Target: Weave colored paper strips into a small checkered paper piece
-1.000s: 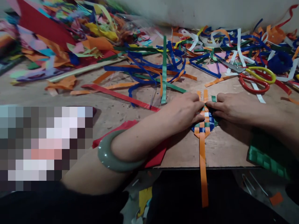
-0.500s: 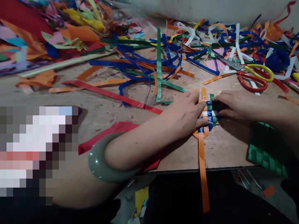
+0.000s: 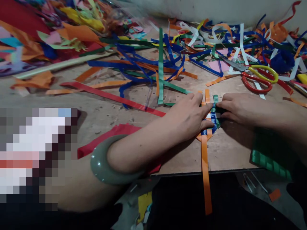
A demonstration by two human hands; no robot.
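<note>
A small woven ribbon piece point(image 3: 213, 117) in blue, white, orange and green lies on the table between my hands. My left hand point(image 3: 188, 113) presses on its left side, with thumb and index finger gripping the weave. At the right edge, the bent fingers of my right hand point(image 3: 236, 107) pinch the piece where a green strip runs. One long orange ribbon point(image 3: 205, 172) hangs from its lower end over the table edge. The spots under my fingertips are hidden.
Scissors point(image 3: 259, 78) with red and yellow handles lie behind my right hand. Loose ribbons point(image 3: 144, 65) spread across the back. A green woven piece point(image 3: 270, 161) sits at the front right, red cloth point(image 3: 107, 135) under my left forearm. A blurred-out object point(image 3: 35, 143) lies at left.
My right fingers have come slightly left, closer over the woven piece's right edge. My left hand keeps its hold. The whole view has shifted a little.
</note>
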